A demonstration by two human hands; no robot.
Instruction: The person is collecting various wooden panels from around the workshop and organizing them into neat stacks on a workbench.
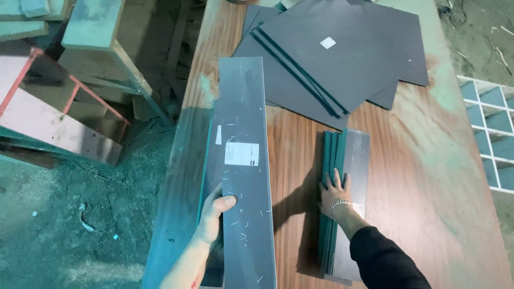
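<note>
On the wooden workbench [417, 160], seen from the head camera, the left hand [214, 217] grips a long grey rectangular panel [243, 160], thumb curled over the top face and fingers wrapped beneath its left edge; the panel is tilted, its near end raised toward the camera. A white label [241, 153] sits on its face, with pale scuffs scattered below it. The right hand [334, 191] lies palm down, fingers spread and flat, on a stack of narrow grey strips [345, 160] with green edges; it presses rather than grasps. A bracelet [338, 203] circles that wrist above a dark sleeve [383, 259]. The step in hand appears to be collecting cut strips: the next move likely calls for keeping the stack squared while the held panel is lowered beside or onto it. Further back, large dark grey sheets [342, 53] overlap loosely, smooth and matte. The benchtop is reddish, grained, dusted green. A white grid rack [490, 128] stands at right.
</note>
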